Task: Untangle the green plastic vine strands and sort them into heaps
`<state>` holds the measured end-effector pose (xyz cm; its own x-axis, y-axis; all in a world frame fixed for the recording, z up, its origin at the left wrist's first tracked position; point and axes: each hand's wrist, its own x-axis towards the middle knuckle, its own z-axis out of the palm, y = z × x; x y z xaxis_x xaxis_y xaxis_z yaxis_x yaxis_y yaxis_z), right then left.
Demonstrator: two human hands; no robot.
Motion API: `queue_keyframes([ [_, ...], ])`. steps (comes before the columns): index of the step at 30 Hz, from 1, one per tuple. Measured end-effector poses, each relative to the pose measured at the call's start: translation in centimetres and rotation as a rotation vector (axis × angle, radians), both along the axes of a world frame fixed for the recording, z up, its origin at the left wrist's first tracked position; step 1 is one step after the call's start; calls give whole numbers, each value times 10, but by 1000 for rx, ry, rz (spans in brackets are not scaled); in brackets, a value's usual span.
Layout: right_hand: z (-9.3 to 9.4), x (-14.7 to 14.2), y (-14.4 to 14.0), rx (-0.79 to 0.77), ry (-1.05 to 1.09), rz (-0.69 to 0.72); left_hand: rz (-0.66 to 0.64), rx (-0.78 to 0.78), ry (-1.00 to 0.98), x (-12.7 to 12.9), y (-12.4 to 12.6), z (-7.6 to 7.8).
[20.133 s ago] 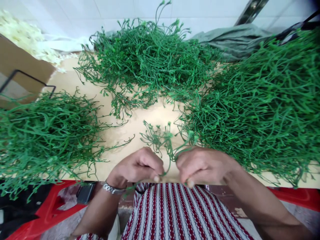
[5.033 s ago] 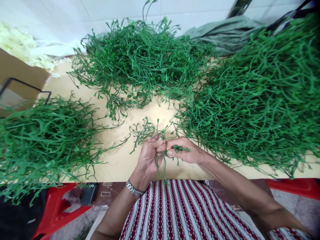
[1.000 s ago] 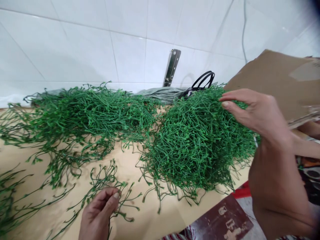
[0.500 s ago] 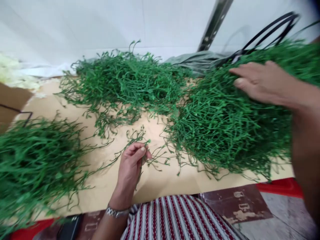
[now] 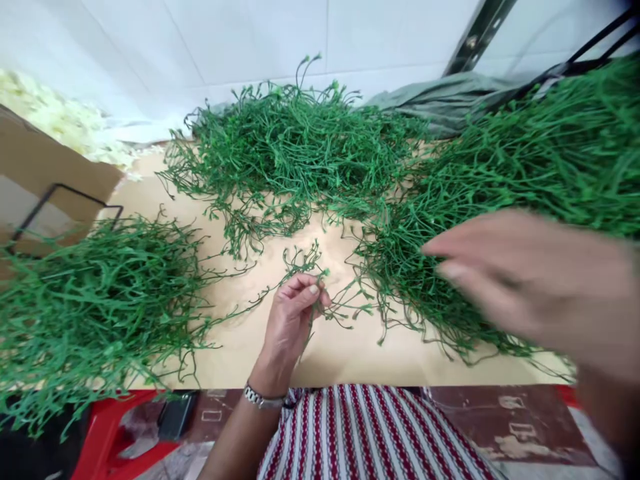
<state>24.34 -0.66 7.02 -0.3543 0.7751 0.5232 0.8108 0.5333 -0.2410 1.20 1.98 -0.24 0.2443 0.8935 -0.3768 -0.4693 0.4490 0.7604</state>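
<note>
Green plastic stems, big rt heap: the right hand, blurred, has come off its top, now lower & nearer, fingers spread, holding nothing. Left hand still pinches a sprig on the table.

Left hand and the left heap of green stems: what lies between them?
In the head view, mostly bare tan tabletop between left hand and left heap, crossed only by thin stray stems.

No text, label, brand, number or sign can be read anywhere here. The brown panel below the table edge carries a few pale marks, but they are too blurred and small to make out.
</note>
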Motion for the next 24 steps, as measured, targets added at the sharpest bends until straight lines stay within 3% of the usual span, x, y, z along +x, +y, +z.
queue_keyframes([
  [4, -25, -45, 0, -202, 87, 198, -24, -6, 7, 2, -5, 1],
  [7, -51, -68, 2, -316, 133, 179, -28, -7, 12, 3, -7, -1],
  [15, -73, -71, -7, -734, 397, 167, 68, 51, 82, 5, -7, -9],
  [18, -78, -74, -11, -749, 511, 128, 53, 47, 113, 4, -9, -10],
  [24, -80, -81, -16, -526, 495, 72, -54, 193, 282, -2, -17, -14],
])
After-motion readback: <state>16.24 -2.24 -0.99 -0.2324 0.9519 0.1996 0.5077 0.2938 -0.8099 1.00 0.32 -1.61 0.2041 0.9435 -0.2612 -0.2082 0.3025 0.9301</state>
